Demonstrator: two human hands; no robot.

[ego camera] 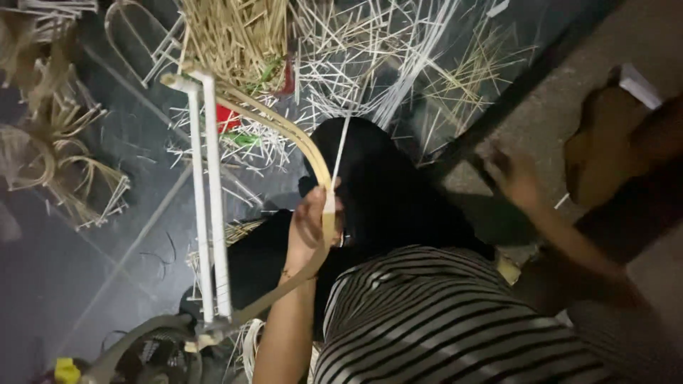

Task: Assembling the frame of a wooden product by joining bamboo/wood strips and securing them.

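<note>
Gripping a bowed cane strip (299, 139) at its bend: left hand (313, 224), fingers closed round the strip, thumb side toward the camera, apparently to keep the curve under tension. Strip arcing from the top of two white rods (208, 199) down past the hand to their lower ends near the floor, forming a bow-shaped frame, rods as the straight side. Thin white sliver (341, 146) rising from the grip point, possibly a binding strand held against the cane.

Right hand (514, 178): blurred, stretched out to the side over a grey mat (562, 92); open or closed not discernible, nothing clearly held.

Surroundings:
- striped shirt (441, 320), foreground, worn by the person;
- black cloth (384, 192) over the lap, behind the frame;
- scattered pale and white sticks (370, 64) across the dark floor (64, 270), within reach as stock;
- bundle of tan cane (235, 35) at top;
- coiled cane loops (43, 149) at left;
- small fan (153, 352) at lower left;
- brown object (605, 135) at right, unclear.
</note>
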